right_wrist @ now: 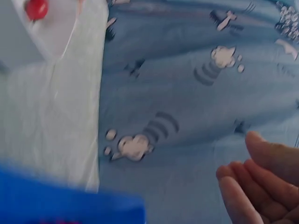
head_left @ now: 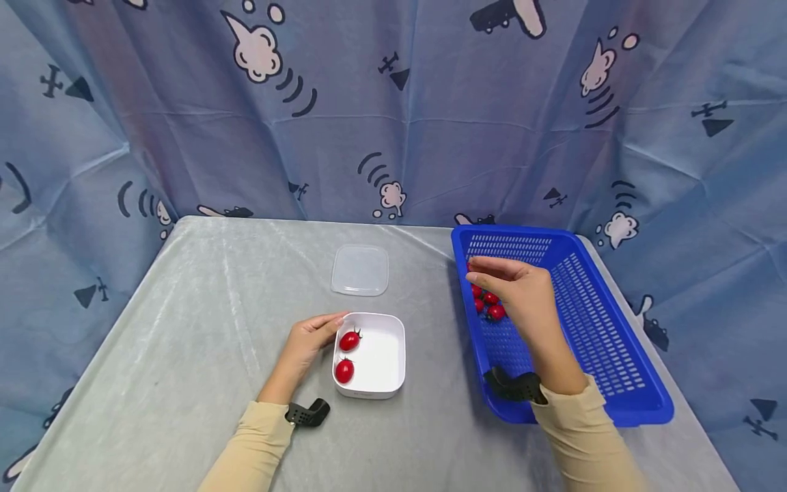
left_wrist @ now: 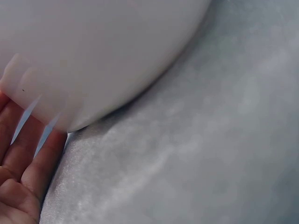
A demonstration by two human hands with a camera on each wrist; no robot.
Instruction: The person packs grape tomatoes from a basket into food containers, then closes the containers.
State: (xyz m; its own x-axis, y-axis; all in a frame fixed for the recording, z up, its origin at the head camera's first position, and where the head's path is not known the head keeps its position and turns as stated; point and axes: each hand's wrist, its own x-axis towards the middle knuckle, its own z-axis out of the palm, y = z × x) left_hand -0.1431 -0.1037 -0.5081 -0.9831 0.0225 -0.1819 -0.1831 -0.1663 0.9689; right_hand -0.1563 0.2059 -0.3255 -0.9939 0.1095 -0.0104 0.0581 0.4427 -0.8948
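Note:
A white square box (head_left: 378,355) stands on the table with two cherry tomatoes (head_left: 350,340) along its left side. My left hand (head_left: 310,339) rests against the box's upper left corner. In the left wrist view its straight fingers (left_wrist: 46,156) touch the outer wall. Over the left part of a blue plastic basket (head_left: 605,328) hovers my right hand (head_left: 519,283), thumb and fingers apart. Nothing shows between the thumb and the loosely bent fingers (right_wrist: 238,198) in the right wrist view. Several cherry tomatoes (head_left: 495,312) lie in the basket below, partly hidden by that hand.
A clear, rounded-square lid (head_left: 360,270) lies flat behind the box. Pale grey cloth covers the table (head_left: 184,342), and a patterned blue curtain (head_left: 344,137) hangs at its back and sides. The basket's raised walls stand near the table's right edge.

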